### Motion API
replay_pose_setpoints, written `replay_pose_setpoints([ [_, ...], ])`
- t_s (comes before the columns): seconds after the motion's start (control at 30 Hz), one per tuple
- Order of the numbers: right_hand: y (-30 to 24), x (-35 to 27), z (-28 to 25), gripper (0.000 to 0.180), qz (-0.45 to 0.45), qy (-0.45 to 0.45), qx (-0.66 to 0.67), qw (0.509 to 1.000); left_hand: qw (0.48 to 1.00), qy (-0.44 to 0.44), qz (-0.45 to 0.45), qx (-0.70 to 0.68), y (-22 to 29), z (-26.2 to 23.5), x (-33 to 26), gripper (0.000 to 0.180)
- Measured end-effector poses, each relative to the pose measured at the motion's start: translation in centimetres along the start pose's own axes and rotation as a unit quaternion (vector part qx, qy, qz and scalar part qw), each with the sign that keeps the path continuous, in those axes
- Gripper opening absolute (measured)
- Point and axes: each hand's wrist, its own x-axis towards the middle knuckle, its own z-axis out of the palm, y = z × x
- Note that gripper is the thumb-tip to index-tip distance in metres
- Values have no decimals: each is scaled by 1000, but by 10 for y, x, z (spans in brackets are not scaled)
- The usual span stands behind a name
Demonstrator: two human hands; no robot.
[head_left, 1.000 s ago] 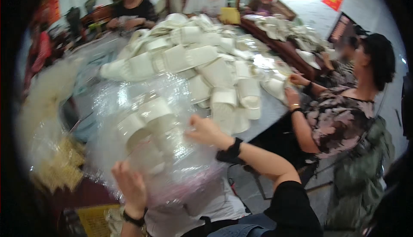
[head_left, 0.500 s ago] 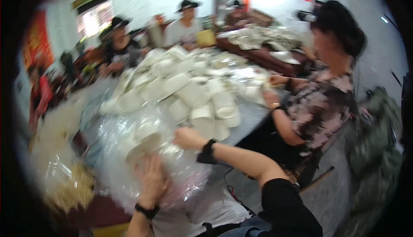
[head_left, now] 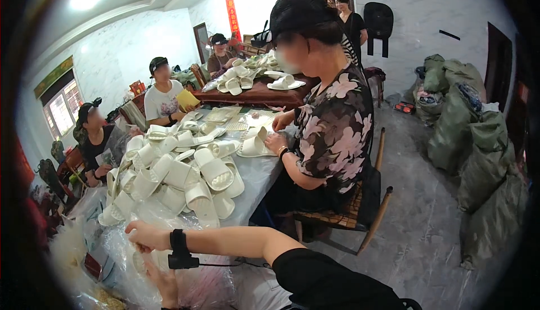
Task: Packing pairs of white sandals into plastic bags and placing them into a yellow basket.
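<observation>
My right hand [head_left: 148,237] is closed above the clear plastic bags at the lower left, its fingers pinched together. What it pinches cannot be made out. Just below it, my left hand [head_left: 163,283] points upward, holding a cream slipper [head_left: 138,261] mostly hidden by the hands and the plastic. Crinkled clear plastic bags [head_left: 205,282] lie under and around both hands. Right beyond them rises a heap of cream slippers [head_left: 169,172] with wide straps and textured footbeds.
A co-worker in a floral shirt [head_left: 337,113] sits at the table's right side, hands on a slipper [head_left: 256,144]. Other people sit along the far left. More slippers cover a reddish table [head_left: 259,93] behind. Green sacks [head_left: 486,158] stand at the right wall.
The view has swung to the right and sharpened, so my hands now appear farther left and lower. My right hand is now directly above my left. The slipper is now more hidden.
</observation>
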Motion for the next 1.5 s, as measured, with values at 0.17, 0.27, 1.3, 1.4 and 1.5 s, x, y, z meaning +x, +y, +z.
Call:
replay_pose_setpoints([
  [0.17,-2,-15,12,54,-27,-79,109,991,974,86,-71,-197,-2,-11,12,59],
  [0.27,3,-28,24,76,-128,-52,152,979,882,98,-246,-390,-4,-45,1,48],
  [1.3,122,-49,-44,53,-142,-77,-798,580,737,367,-324,-467,81,-332,-264,65],
  [1.4,121,-48,-46,54,-166,-69,-824,537,723,384,-382,-428,79,-345,-322,62],
  [1.5,120,-44,-47,52,-197,-81,-826,522,700,393,-455,-385,65,-356,-386,61],
])
